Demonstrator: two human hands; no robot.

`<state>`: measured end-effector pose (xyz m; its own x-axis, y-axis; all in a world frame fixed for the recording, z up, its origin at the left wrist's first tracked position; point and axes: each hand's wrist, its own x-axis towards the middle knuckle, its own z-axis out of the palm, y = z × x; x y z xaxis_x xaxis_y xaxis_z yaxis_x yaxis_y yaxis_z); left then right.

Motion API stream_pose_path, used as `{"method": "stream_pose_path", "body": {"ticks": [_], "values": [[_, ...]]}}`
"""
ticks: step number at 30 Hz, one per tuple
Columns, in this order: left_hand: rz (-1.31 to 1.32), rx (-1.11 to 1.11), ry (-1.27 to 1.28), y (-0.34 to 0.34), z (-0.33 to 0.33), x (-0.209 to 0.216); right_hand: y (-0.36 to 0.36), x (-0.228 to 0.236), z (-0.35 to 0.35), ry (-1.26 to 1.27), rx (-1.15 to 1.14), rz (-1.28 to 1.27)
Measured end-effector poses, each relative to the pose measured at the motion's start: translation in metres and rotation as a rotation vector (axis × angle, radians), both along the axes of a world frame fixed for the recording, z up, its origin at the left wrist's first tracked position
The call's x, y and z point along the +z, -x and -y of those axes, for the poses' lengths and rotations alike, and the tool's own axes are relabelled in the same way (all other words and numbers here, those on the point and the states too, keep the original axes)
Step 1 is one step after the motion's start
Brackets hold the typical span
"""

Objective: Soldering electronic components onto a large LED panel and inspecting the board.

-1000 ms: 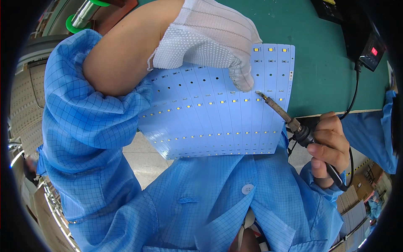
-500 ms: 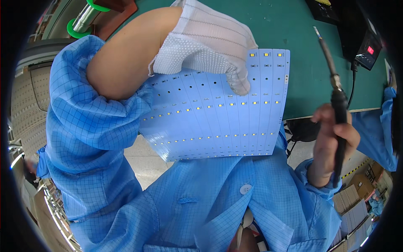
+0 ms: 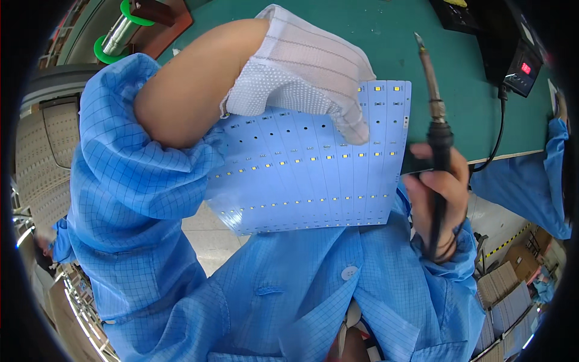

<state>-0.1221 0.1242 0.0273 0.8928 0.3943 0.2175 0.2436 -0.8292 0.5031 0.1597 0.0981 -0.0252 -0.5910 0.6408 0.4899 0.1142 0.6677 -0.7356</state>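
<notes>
A white dotted glove covers my left hand (image 3: 310, 69), which is closed over the far edge of a bluish-white LED circuit board panel (image 3: 313, 181). The thumb presses on its face; the other fingers are hidden behind. Rows of small yellow LEDs and dark dots run across the panel, which is tilted in front of my chest. My bare right hand (image 3: 455, 187) is wrapped around the black handle of a soldering iron (image 3: 440, 139). The iron stands nearly upright, tip up, just right of the panel and apart from it.
A solder wire spool with green rims (image 3: 117, 36) stands at the far left. The black soldering station (image 3: 518, 69) with a red display sits at the right of the green mat (image 3: 362, 36), its cable hanging down. Another person's blue sleeve (image 3: 531, 193) is at the right.
My right hand has brought the soldering iron leftward, closer to the panel. The panel and my left hand have shifted slightly down.
</notes>
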Motion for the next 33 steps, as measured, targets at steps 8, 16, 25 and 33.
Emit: {"method": "stream_pose_path", "body": {"ticks": [8,16,25,33], "values": [[0.026,0.188,0.328,0.009,0.021,0.010,-0.044,0.027,-0.021,0.303,0.199,-0.260],[-0.019,0.297,0.564,0.005,0.022,0.006,-0.046,0.024,-0.029,0.113,0.306,-0.083],[-0.103,-0.083,-0.393,0.023,0.005,-0.025,-0.038,0.029,-0.023,0.097,0.297,-0.048],[-0.153,-0.265,-0.699,0.023,-0.004,-0.034,-0.040,0.025,-0.026,0.051,0.333,-0.047]]}}
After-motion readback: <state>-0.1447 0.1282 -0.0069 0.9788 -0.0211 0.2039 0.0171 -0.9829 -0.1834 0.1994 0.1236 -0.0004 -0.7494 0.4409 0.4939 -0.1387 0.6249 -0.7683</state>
